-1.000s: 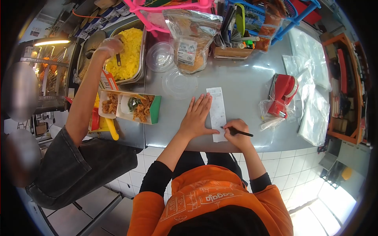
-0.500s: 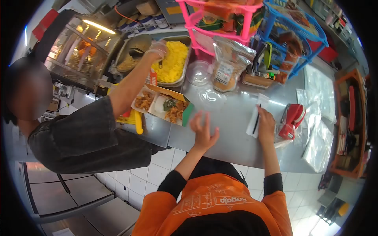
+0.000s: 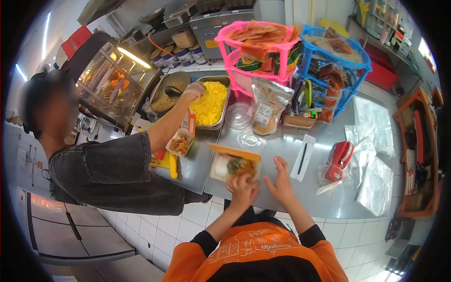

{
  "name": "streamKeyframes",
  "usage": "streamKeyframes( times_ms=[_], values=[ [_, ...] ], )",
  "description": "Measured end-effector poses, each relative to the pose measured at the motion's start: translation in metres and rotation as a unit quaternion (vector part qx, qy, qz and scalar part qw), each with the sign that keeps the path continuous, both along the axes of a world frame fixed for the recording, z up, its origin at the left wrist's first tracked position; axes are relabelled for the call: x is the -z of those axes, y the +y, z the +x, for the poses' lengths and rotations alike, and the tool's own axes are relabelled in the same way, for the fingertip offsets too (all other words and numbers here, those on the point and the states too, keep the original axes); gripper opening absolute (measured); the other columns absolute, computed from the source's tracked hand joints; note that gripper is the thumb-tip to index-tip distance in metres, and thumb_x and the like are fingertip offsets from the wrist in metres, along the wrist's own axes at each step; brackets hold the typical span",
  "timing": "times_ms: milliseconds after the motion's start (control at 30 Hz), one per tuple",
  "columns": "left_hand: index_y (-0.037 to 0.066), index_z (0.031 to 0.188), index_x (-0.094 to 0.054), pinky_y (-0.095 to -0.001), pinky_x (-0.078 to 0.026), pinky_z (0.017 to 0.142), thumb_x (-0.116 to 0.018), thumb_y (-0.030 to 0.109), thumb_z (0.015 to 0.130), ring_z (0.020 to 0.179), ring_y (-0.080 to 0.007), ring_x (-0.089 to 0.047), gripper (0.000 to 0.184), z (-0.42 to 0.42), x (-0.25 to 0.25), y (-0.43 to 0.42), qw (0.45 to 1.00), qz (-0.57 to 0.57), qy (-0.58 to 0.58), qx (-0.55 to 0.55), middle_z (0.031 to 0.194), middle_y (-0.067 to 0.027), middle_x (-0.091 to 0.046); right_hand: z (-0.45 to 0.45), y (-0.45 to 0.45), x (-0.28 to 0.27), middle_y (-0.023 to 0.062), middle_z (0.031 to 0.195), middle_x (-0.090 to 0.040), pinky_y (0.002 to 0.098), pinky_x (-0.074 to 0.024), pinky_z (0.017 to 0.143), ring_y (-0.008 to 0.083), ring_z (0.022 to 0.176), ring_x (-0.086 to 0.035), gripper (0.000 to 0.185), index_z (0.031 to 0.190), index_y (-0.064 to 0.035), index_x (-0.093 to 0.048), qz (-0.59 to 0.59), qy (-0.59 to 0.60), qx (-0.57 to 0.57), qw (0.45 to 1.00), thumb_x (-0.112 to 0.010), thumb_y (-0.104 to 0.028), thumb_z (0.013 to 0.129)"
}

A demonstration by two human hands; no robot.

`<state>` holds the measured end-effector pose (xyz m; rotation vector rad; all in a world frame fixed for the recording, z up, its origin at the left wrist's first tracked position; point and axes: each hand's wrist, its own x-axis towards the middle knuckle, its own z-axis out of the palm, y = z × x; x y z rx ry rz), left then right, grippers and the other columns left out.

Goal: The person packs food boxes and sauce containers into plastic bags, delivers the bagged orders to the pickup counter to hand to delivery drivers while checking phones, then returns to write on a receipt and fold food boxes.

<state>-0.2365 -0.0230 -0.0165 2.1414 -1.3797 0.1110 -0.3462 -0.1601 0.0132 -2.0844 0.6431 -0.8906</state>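
Observation:
An open cardboard food box (image 3: 220,170) with white rice (image 3: 222,167), green leaves and browned food stands on the steel counter before me. My left hand (image 3: 242,191) has its fingers curled over the near edge of this box. To the right of the box, my right hand (image 3: 281,182) is held up with its fingers stretched and nothing in it. A black pen (image 3: 302,158) lies on a white paper strip (image 3: 298,174), beyond and right of my right hand.
At left, a co-worker's gloved hand (image 3: 195,89) reaches to a tray of yellow rice (image 3: 209,105). A smaller food box (image 3: 181,143) stands below that arm. A red tape dispenser (image 3: 339,161) and plastic bags (image 3: 373,174) lie at right. Pink (image 3: 282,56) and blue baskets (image 3: 350,58) stand behind.
The food box has come right and nearer, with my left hand now at it. My right hand has let go of the pen and moved left toward the box.

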Motion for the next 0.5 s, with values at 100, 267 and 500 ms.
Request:
streamKeyframes(
  times_ms=[100, 267, 500],
  values=[
    [0.015, 0.101, -0.065, -0.0609, -0.012, 0.104, -0.073, 0.027, 0.08, 0.122, -0.0335, -0.033, 0.025, -0.029, -0.008, -0.004, 0.996, -0.021, 0.037, 0.078, 0.127, -0.0099, -0.045, 0.007, -0.002, 0.002, 0.0189, 0.125, -0.051, 0.0386, -0.0446, 0.095, 0.0337, 0.11, -0.054, 0.091, 0.147, -0.0018, -0.02, -0.029, 0.018, 0.039, 0.999, -0.075, -0.006, 0.074],
    [-0.003, 0.137, -0.027, -0.0522, -0.021, 0.107, -0.077, 0.015, 0.076, 0.122, -0.0397, -0.032, 0.081, -0.004, 0.012, -0.007, 0.98, -0.136, 0.117, -0.09, 0.126, -0.0257, -0.04, -0.004, -0.008, -0.009, 0.0173, 0.117, -0.055, 0.0398, -0.0467, 0.089, 0.0326, 0.103, -0.058, 0.102, 0.148, 0.0003, -0.013, 0.022, 0.072, 0.142, 0.987, -0.079, -0.009, 0.071],
    [-0.001, 0.143, -0.015, -0.0446, -0.037, 0.102, -0.082, 0.008, 0.068, 0.117, -0.0354, -0.047, 0.101, 0.046, -0.02, -0.059, 0.952, -0.228, 0.199, -0.044, 0.126, -0.0204, -0.046, 0.01, -0.031, 0.002, 0.0177, 0.124, -0.053, 0.0414, -0.0494, 0.085, 0.0344, 0.106, -0.058, 0.105, 0.148, -0.0062, -0.013, -0.07, 0.005, 0.136, 0.988, -0.081, -0.009, 0.068]
  ],
)
